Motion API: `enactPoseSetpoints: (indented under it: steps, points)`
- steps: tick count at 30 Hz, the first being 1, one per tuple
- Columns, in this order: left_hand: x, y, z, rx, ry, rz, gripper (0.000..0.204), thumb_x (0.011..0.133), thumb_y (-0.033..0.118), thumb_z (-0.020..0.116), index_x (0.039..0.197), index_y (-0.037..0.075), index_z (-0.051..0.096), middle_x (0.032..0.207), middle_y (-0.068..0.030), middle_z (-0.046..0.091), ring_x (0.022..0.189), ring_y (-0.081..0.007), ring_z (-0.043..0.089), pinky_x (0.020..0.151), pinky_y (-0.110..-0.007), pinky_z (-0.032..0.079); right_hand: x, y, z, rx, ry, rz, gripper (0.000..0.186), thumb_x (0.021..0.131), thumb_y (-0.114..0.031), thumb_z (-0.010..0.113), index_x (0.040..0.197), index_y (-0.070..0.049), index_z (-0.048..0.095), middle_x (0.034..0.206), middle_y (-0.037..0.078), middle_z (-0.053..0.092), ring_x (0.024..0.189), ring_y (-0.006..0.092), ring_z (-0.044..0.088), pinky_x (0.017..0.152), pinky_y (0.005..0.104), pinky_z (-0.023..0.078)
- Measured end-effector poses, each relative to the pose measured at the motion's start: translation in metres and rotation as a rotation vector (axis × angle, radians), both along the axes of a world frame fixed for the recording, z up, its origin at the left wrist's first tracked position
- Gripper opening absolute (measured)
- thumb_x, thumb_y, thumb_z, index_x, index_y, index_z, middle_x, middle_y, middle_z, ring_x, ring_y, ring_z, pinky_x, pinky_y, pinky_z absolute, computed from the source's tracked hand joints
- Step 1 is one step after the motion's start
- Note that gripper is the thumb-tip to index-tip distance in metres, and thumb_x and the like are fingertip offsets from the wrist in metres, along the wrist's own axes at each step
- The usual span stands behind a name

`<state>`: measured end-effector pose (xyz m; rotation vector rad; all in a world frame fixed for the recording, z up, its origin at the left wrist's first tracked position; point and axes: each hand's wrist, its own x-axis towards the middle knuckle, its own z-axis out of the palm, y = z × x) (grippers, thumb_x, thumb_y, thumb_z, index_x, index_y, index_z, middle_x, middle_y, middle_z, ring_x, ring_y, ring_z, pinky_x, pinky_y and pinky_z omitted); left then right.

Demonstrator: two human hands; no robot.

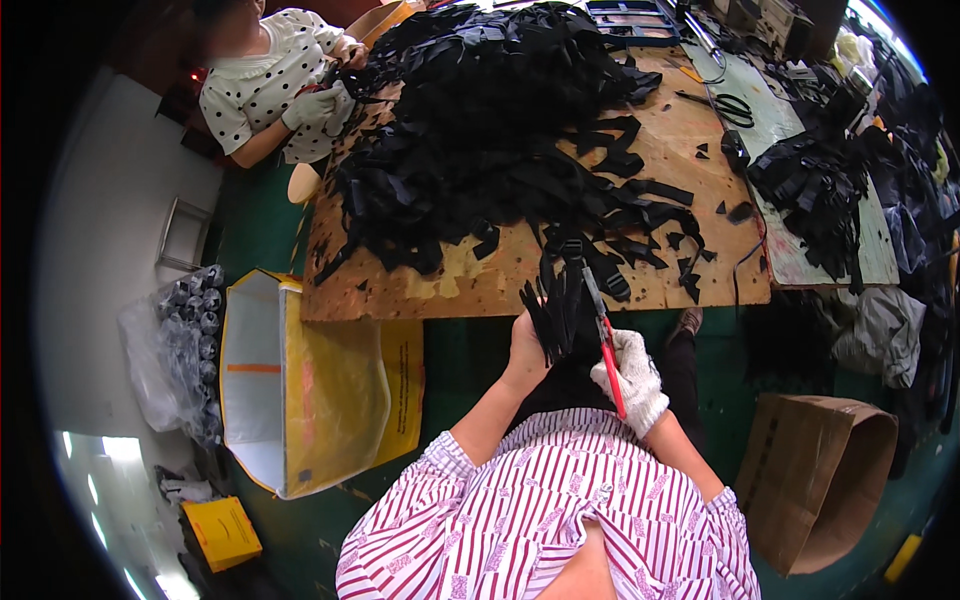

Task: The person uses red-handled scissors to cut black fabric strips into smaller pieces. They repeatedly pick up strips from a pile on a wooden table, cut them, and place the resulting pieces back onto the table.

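My bare left hand (526, 352) is closed around a bundle of black straps (558, 312), just in front of the table's near edge. The strap ends fan out above my fingers. My right hand (632, 380), in a white knit glove, grips red-handled scissors (609, 362). Their metal blades point up and away, right beside the bundle. A small black buckle (572, 249) shows at the far end of the straps. Whether the blades touch a strap, I cannot tell. Beyond my hands a large heap of black straps (470, 130) covers much of the wooden table (480, 290).
A co-worker (275, 75) in white gloves handles black pieces at the far left. Black-handled scissors (733, 108) lie at the table's right. A yellow bin (335, 400) stands at left, an open cardboard box (800, 470) at right. More straps (820, 180) lie on a pale board.
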<state>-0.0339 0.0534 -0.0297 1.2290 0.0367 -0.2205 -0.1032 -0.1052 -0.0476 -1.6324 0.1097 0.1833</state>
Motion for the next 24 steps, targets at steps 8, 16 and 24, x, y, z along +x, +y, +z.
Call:
enactPoseSetpoints:
  steps: [8,16,24]
  points:
    - [-0.001,0.008,0.004,0.328,-0.235,-0.053,0.008,0.088,0.004,0.050,0.080,0.007,0.049,0.067,0.0030,0.045,0.056,-0.0047,0.042,0.047,-0.019,0.034,-0.008,0.004,0.013,0.181,0.158,-0.025,0.036,0.076,-0.003,0.058,0.108,-0.003,0.040,0.074,0.002,0.046,0.052,0.0069,0.043,0.043,0.0219,0.039]
    - [-0.003,0.010,-0.005,0.160,-0.100,-0.044,0.010,0.086,0.013,0.056,0.084,0.007,0.048,0.067,0.0043,0.043,0.057,-0.0042,0.042,0.047,-0.020,0.034,-0.002,0.004,0.006,0.072,0.049,-0.007,0.038,0.077,-0.005,0.057,0.111,-0.003,0.040,0.072,0.001,0.047,0.052,0.0075,0.045,0.046,0.0217,0.041]
    - [-0.008,0.035,-0.009,-0.119,-0.069,0.016,0.025,0.086,0.014,0.058,0.107,0.006,0.049,0.090,-0.0049,0.056,0.077,-0.0135,0.055,0.067,-0.030,0.047,0.006,-0.021,0.019,0.382,0.243,-0.347,0.033,0.080,-0.007,0.057,0.108,-0.003,0.041,0.069,0.003,0.047,0.044,0.0085,0.044,0.036,0.0217,0.041]
